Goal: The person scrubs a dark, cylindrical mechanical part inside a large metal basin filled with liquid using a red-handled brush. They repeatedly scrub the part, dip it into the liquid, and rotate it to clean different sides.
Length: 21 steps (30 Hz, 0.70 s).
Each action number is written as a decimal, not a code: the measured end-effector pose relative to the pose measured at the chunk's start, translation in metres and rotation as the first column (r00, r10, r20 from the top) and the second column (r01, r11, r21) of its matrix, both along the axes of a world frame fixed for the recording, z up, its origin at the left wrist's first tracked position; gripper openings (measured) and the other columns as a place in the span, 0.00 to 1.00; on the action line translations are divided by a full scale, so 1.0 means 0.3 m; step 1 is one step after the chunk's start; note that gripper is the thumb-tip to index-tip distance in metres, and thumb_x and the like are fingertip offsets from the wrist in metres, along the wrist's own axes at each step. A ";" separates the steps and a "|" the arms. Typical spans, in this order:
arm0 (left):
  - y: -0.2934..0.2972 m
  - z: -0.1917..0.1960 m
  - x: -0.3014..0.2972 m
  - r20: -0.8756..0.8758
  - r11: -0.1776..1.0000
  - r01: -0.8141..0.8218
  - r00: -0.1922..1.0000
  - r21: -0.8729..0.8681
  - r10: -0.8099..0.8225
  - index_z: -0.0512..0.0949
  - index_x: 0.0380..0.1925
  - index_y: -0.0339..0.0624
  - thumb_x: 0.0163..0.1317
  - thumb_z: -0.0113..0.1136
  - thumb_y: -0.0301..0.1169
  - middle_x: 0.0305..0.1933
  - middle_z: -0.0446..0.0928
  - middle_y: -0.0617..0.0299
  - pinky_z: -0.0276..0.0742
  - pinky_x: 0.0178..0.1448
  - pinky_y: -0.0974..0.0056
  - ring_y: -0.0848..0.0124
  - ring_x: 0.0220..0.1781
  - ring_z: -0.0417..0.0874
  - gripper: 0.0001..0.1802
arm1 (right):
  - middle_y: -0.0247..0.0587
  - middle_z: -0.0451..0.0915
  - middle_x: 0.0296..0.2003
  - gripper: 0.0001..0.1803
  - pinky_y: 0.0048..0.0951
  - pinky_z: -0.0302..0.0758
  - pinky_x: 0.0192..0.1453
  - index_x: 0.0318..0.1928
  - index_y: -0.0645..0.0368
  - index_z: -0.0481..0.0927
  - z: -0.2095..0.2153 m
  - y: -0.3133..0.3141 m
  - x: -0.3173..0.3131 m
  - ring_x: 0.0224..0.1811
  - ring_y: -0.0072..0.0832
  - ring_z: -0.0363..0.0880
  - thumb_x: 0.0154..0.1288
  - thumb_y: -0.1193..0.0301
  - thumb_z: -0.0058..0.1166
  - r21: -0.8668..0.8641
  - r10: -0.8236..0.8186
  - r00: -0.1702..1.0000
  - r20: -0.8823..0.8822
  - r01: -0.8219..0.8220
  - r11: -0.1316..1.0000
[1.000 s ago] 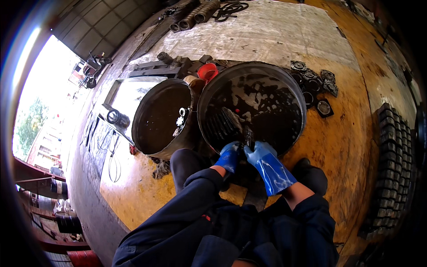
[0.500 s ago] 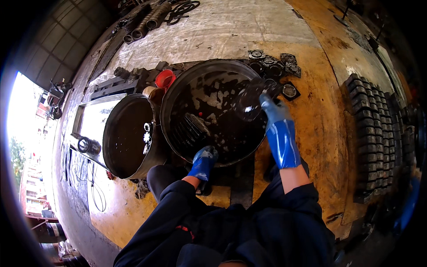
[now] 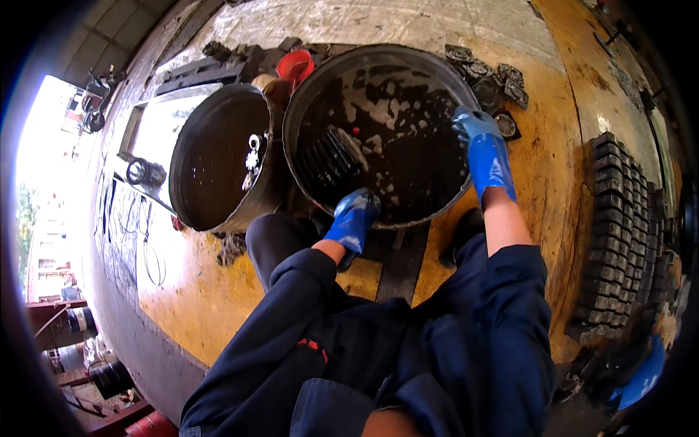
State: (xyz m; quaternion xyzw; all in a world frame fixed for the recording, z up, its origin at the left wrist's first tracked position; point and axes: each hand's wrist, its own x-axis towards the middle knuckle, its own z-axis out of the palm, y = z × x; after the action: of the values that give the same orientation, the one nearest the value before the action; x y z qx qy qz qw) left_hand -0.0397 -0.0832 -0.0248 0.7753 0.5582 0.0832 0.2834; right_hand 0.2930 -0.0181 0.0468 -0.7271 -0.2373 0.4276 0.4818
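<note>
A wide round tub (image 3: 455, 200) of dark liquid with pale foam patches stands before me. My left hand (image 3: 358, 210), in a blue glove, is closed over its near rim. Close beyond those fingers, a black ribbed part (image 3: 320, 162) stands partly out of the liquid. My right hand (image 3: 477, 125), also gloved in blue, is at the tub's right edge with its fingers curled. What those fingers hold, if anything, is hidden. Beside it on the floor lie several dark, grimy parts (image 3: 512, 84). A small red object (image 3: 356, 130) shows in the liquid.
Left of the tub stands a second drum (image 3: 191, 207) with dark liquid and shiny metal pieces (image 3: 253, 153) at its right side. A red cup (image 3: 295, 67) sits between them at the back. Stacked dark ribbed blocks (image 3: 615, 233) stand on the right. A metal cylinder (image 3: 145, 172) lies at far left.
My right hand has moved from over the liquid to the tub's right edge; the dark round part it held no longer shows. The left hand stays at the near rim. The view has shifted.
</note>
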 end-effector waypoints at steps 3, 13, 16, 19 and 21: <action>0.024 -0.007 0.046 -0.104 0.990 -0.060 0.994 -0.127 0.047 0.83 0.43 0.43 0.66 0.57 0.44 0.46 0.83 0.47 0.78 0.53 0.51 0.45 0.51 0.81 0.17 | 0.37 0.87 0.37 0.22 0.27 0.80 0.42 0.48 0.58 0.85 -0.071 -0.004 -0.105 0.37 0.24 0.85 0.64 0.53 0.63 -0.224 0.274 0.946 0.173 -0.233 0.946; 0.041 -0.116 0.021 -0.055 0.982 -0.001 0.998 -0.187 -0.009 0.80 0.42 0.44 0.68 0.52 0.40 0.46 0.82 0.49 0.78 0.52 0.54 0.51 0.50 0.82 0.14 | 0.51 0.82 0.55 0.35 0.43 0.77 0.61 0.60 0.54 0.79 -0.196 0.115 -0.405 0.58 0.45 0.81 0.55 0.48 0.63 -0.550 0.744 0.354 0.567 -0.510 0.662; 0.002 -0.131 0.006 0.220 0.989 -0.023 0.974 -0.147 0.055 0.79 0.39 0.43 0.67 0.54 0.38 0.41 0.82 0.47 0.78 0.47 0.54 0.50 0.45 0.83 0.11 | 0.48 0.80 0.59 0.36 0.46 0.77 0.61 0.63 0.49 0.76 -0.164 0.231 -0.472 0.61 0.45 0.79 0.53 0.53 0.67 -0.629 0.798 0.234 0.555 -0.509 0.587; -0.015 -0.069 0.010 0.106 0.995 0.002 0.994 0.101 -0.013 0.79 0.37 0.43 0.66 0.56 0.38 0.34 0.81 0.46 0.79 0.41 0.50 0.46 0.39 0.83 0.11 | 0.47 0.81 0.56 0.34 0.47 0.79 0.59 0.61 0.49 0.77 -0.248 0.352 -0.540 0.58 0.47 0.80 0.52 0.58 0.69 -0.575 0.748 0.151 0.646 -0.548 0.608; -0.005 -0.048 0.020 0.030 0.999 -0.037 0.999 -0.022 0.038 0.79 0.38 0.42 0.66 0.56 0.42 0.33 0.81 0.45 0.78 0.40 0.48 0.45 0.38 0.83 0.14 | 0.48 0.82 0.55 0.29 0.47 0.79 0.58 0.59 0.50 0.79 -0.319 0.406 -0.566 0.58 0.48 0.81 0.55 0.61 0.66 -0.599 0.747 0.094 0.658 -0.535 0.595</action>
State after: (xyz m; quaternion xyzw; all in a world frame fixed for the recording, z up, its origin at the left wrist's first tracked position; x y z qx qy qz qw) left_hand -0.0337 -0.0845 -0.0392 0.7603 0.5691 0.0945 0.2986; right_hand 0.1233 0.1037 -0.0488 -0.6971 -0.6941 0.1770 -0.0309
